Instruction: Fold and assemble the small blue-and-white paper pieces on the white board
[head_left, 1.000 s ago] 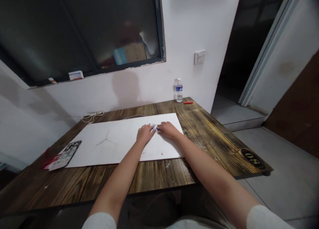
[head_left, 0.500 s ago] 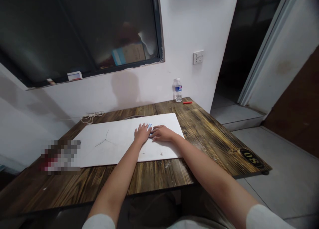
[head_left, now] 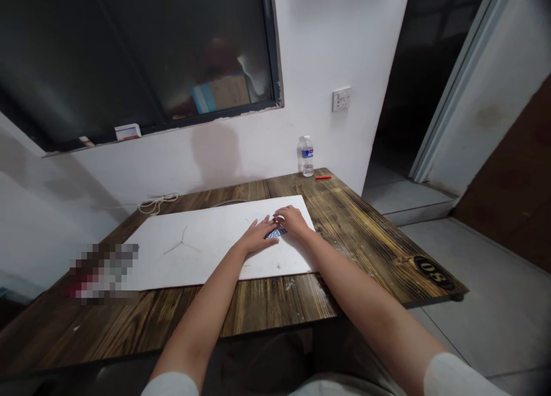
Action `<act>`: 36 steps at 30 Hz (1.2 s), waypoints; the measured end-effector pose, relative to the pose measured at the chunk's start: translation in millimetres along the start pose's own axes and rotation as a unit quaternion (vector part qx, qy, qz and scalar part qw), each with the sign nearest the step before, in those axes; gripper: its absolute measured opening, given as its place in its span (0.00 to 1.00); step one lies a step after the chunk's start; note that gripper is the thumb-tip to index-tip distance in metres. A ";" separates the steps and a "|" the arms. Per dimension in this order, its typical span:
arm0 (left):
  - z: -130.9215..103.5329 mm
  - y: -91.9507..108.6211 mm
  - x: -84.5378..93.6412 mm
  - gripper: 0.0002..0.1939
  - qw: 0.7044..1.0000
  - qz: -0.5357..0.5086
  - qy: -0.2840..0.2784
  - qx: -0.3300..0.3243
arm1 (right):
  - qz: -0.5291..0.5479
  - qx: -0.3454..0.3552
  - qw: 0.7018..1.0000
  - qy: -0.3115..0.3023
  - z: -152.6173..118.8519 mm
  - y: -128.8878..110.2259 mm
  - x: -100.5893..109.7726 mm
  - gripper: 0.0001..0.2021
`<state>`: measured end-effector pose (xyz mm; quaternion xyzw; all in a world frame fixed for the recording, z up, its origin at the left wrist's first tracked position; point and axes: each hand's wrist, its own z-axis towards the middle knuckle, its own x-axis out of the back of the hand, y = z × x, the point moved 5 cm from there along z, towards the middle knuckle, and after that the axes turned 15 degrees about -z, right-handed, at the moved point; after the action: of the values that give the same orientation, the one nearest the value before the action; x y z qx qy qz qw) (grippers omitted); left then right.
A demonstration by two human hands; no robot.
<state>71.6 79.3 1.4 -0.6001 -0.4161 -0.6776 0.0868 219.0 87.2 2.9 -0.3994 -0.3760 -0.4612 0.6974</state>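
A small flat piece with a blue-and-white pattern (head_left: 276, 233) lies on the white board (head_left: 224, 229), partly covered by my hands. My left hand (head_left: 257, 237) rests flat over its left side, fingers stretched out and thumb apart. On the far right side of the piece is my right hand (head_left: 293, 219), its fingers bent and drawn together near the left fingertips. Whatever those right fingers hold, if anything, is hidden. Thin dark lines forming a three-armed shape (head_left: 182, 242) show on the board's left half.
The board lies on a dark wooden table (head_left: 275, 310). At the back right stand a plastic bottle (head_left: 307, 156) and a red stick-like object (head_left: 323, 177). A white cable (head_left: 158, 202) lies at the back left, near a blurred-out patch (head_left: 105, 272).
Both hands have shifted right across the board. My left hand has turned with its fingers pointing more to the right. The patterned piece now shows farther right and at a different angle.
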 end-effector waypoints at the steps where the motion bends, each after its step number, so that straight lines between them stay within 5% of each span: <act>1: 0.6 -4.6 1.7 0.33 0.999 0.010 0.030 0.034 | -0.009 0.012 1.000 -0.011 -0.7 -1.0 -1.9 0.12; 8: -6.7 -48.1 20.2 0.25 0.952 0.069 0.217 0.206 | -0.005 0.113 0.993 -0.037 -0.5 -9.6 -8.5 0.09; 14: -12.7 -63.0 26.4 0.26 0.929 0.052 0.254 0.263 | 0.111 0.224 0.965 -0.073 -3.7 -28.2 -7.4 0.12; 18: -2.5 -57.1 17.6 0.25 0.963 -0.042 0.188 0.187 | 0.238 0.249 0.931 -0.120 -9.4 -40.0 -9.0 0.11; 21: 5.7 -45.3 11.5 0.25 0.979 -0.119 0.147 0.074 | 0.280 0.141 0.947 -0.070 -3.6 -30.5 -7.4 0.10; 26: 5.1 -22.6 5.2 0.24 0.954 -0.283 0.090 -0.049 | 0.198 -0.047 0.978 0.046 5.4 1.3 1.2 0.12; 32: -6.2 1.2 7.9 0.22 0.912 -0.399 -0.010 -0.097 | 0.061 0.001 0.996 -0.072 1.5 -0.3 -10.0 0.13; 36: -5.5 10.0 11.6 0.29 0.928 -0.345 -0.019 -0.137 | 0.072 -0.012 0.994 -0.075 -0.1 2.2 -14.0 0.13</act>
<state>70.6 73.6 16.7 -0.4382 -0.5020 -0.7048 -0.2433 217.1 92.4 -10.1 -0.4674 -0.3919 -0.3826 0.6939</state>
